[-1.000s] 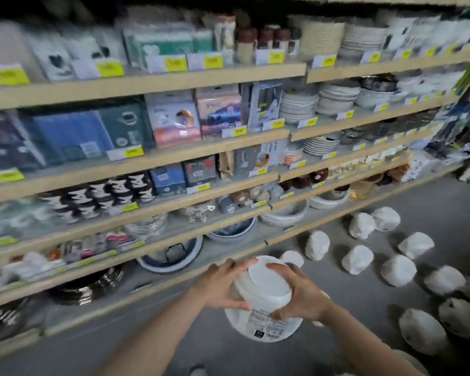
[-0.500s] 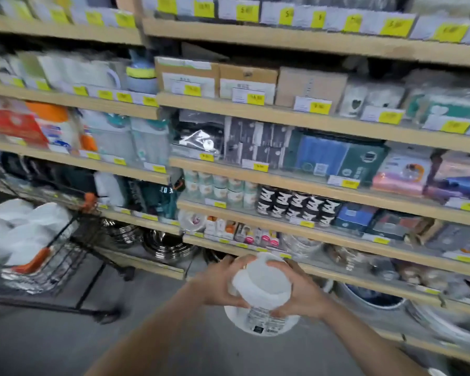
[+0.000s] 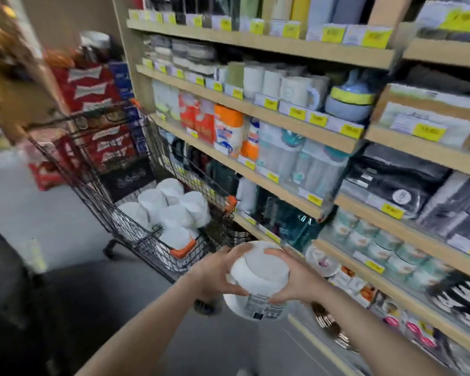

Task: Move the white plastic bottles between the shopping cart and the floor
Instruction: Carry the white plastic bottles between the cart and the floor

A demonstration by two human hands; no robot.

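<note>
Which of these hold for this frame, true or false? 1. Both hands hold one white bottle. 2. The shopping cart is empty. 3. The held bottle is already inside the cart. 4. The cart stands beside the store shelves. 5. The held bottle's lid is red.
1. True: the left hand and right hand grip the white bottle from either side.
2. False: the shopping cart holds several white bottles in the cart.
3. False: it is held in the air, short of the cart.
4. True: the cart is next to the shelves.
5. False: the lid is white.
</note>
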